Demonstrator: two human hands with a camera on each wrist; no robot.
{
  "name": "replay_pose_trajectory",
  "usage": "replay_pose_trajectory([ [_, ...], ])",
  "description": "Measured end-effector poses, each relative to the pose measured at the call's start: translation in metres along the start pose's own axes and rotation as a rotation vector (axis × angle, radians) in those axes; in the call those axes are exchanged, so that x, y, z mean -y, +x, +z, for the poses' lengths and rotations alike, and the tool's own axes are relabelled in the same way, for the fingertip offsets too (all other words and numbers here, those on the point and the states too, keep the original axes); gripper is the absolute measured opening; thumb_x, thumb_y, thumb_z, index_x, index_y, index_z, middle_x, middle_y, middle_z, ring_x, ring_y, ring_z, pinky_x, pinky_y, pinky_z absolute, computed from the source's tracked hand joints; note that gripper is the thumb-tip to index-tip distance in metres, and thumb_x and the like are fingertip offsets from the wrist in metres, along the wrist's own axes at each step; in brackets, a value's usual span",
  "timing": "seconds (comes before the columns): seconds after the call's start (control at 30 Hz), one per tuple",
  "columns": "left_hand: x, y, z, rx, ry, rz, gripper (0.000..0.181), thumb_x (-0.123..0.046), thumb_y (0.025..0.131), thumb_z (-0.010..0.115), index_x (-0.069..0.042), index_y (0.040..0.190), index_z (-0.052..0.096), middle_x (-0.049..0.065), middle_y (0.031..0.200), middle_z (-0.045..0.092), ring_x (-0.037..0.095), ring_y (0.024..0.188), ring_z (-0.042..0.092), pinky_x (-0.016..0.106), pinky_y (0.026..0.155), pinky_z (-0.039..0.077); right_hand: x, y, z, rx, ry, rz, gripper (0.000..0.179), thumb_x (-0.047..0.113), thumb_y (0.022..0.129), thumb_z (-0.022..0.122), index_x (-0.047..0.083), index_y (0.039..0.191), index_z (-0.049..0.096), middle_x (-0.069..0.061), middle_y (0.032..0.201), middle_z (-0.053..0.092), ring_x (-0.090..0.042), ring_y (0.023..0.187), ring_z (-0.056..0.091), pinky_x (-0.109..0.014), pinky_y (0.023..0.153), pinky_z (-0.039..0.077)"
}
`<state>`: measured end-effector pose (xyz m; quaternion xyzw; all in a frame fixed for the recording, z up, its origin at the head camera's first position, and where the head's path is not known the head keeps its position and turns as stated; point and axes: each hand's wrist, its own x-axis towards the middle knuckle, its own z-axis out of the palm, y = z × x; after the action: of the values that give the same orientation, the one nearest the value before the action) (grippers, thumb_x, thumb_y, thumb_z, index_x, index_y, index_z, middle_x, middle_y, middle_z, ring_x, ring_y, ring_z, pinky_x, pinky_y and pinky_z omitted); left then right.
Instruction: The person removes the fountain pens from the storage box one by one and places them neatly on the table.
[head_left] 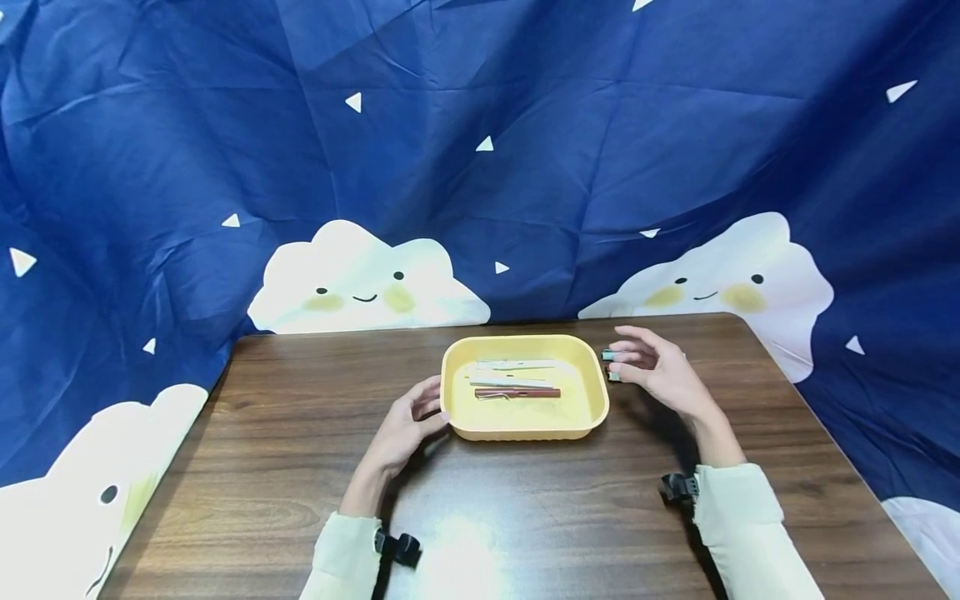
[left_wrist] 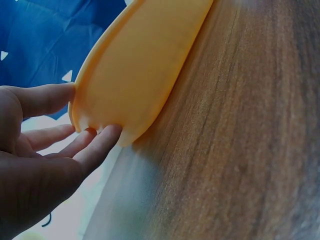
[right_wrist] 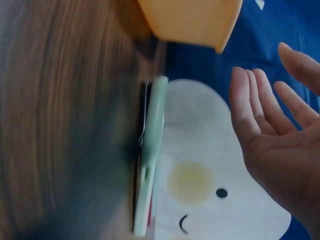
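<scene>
- At the far middle of the wooden table (head_left: 285, 467): yellow tray (head_left: 525, 432), three pens (head_left: 510, 382) lying inside
- Left hand (head_left: 401, 429): fingers spread, tips touching tray's left end, not clamped
- Right hand (head_left: 663, 375): fingers apart, loosely bent, nothing held; pale green pen (right_wrist: 155, 120) and others near it, right of tray
- Step, my judgement: tray steadied, right hand poised for a pen
- Next move likely calls for pinching one slim barrel

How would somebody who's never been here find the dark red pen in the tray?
Look at the brown wooden table, then the yellow tray on it. Inside lie pale pens and, closest to the tray's near side, the dark red pen: it's the only dark one there.
</scene>
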<state>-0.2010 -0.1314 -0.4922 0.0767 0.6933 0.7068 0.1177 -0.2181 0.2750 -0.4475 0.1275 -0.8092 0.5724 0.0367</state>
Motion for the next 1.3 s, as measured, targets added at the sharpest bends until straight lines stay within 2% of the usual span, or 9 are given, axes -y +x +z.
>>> replay_pose_trajectory([
  [0.23, 0.0, 0.0, 0.0, -0.001, 0.01, 0.007, 0.061, 0.009, 0.092, 0.064, 0.004, 0.149, 0.043, 0.028, 0.142, 0.048, 0.042, 0.13, 0.05, 0.033, 0.099, 0.049, 0.007, 0.008, 0.021, 0.07, 0.052, -0.002, 0.057, -0.006, 0.089, 0.072, -0.01, 0.141, 0.048, -0.039, 0.126, 0.056, -0.021, 0.109, 0.065, -0.02, 0.085, 0.054],
  [0.33, 0.0, 0.0, 0.0, -0.004, 0.011, 0.01, 0.062, 0.009, 0.091, 0.064, 0.004, 0.149, 0.043, 0.028, 0.142, 0.049, 0.042, 0.13, 0.05, 0.032, 0.098, 0.049, 0.009, 0.011, 0.029, 0.1, 0.037, -0.004, 0.056, -0.007, 0.088, 0.073, -0.011, 0.139, 0.049, -0.037, 0.124, 0.058, -0.029, 0.111, 0.064, -0.021, 0.087, 0.053],
  [0.53, 0.0, 0.0, 0.0, -0.001, 0.008, 0.007, 0.062, 0.01, 0.091, 0.064, 0.005, 0.149, 0.043, 0.029, 0.142, 0.049, 0.042, 0.13, 0.05, 0.03, 0.096, 0.049, 0.016, 0.016, 0.043, 0.161, -0.035, -0.001, 0.053, -0.001, 0.088, 0.076, -0.009, 0.136, 0.054, -0.03, 0.123, 0.063, -0.041, 0.115, 0.06, -0.039, 0.097, 0.051],
  [0.73, -0.001, 0.0, 0.0, -0.002, 0.007, 0.004, 0.062, 0.01, 0.091, 0.063, 0.006, 0.149, 0.041, 0.029, 0.142, 0.048, 0.043, 0.13, 0.05, 0.03, 0.097, 0.049, 0.018, 0.022, 0.058, 0.245, -0.038, 0.015, 0.052, 0.005, 0.09, 0.075, -0.007, 0.136, 0.054, -0.03, 0.126, 0.06, -0.042, 0.118, 0.058, -0.036, 0.097, 0.05],
  [0.97, 0.001, 0.0, -0.001, -0.005, 0.007, 0.002, 0.063, 0.01, 0.091, 0.064, 0.006, 0.15, 0.041, 0.029, 0.142, 0.048, 0.043, 0.13, 0.049, 0.031, 0.098, 0.049, 0.013, 0.031, 0.077, 0.287, -0.041, 0.04, 0.054, 0.002, 0.089, 0.075, -0.01, 0.137, 0.053, -0.032, 0.128, 0.059, -0.047, 0.119, 0.056, -0.054, 0.101, 0.045],
  [1.13, 0.001, 0.0, -0.001, -0.009, 0.016, 0.006, 0.064, 0.009, 0.091, 0.064, 0.005, 0.15, 0.041, 0.029, 0.142, 0.048, 0.042, 0.13, 0.05, 0.032, 0.098, 0.05, 0.008, 0.036, 0.088, 0.335, -0.159, 0.01, 0.049, 0.007, 0.089, 0.077, -0.013, 0.13, 0.057, -0.031, 0.123, 0.062, -0.046, 0.112, 0.06, -0.056, 0.098, 0.047],
  [1.3, 0.001, -0.001, -0.001, -0.003, 0.021, 0.013, 0.063, 0.009, 0.091, 0.065, 0.005, 0.15, 0.041, 0.029, 0.142, 0.048, 0.043, 0.13, 0.05, 0.032, 0.097, 0.05, 0.006, 0.037, 0.096, 0.366, -0.277, 0.017, 0.039, 0.009, 0.086, 0.08, -0.009, 0.118, 0.066, -0.023, 0.113, 0.068, -0.035, 0.101, 0.065, -0.048, 0.093, 0.052],
])
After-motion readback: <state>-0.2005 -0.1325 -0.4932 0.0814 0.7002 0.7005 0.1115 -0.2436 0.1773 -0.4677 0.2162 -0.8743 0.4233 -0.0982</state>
